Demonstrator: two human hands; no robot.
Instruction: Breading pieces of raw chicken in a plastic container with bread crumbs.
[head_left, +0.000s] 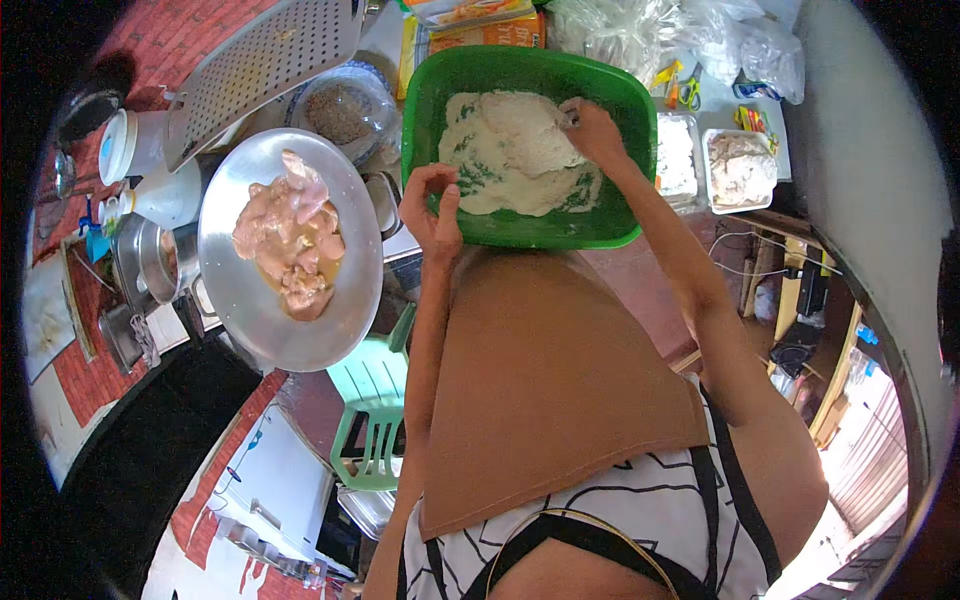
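Observation:
A green plastic basin (525, 234) holds a mound of pale flour or breading (517, 142). Over the basin's left rim is my left hand (435, 206), its fingers curled and thumb apart, with nothing seen in it. My right hand (594, 133) is inside the basin, at the right edge of the flour, fingers bent inward; whether it pinches something is unclear. To the left, a round metal bowl (225, 300) contains raw chicken pieces (292, 232) in some liquid. Right of the basin, a white tray (741, 208) holds flour-coated pieces (741, 169), beside a clear container (677, 161) with white contents.
A perforated metal tray (262, 71) stands at the upper left, near a plastic-covered bowl (337, 112) of brownish grains. Green-handled scissors (690, 91) and plastic bags (622, 34) lie beyond the basin. A green plastic chair (371, 409) stands at the lower left.

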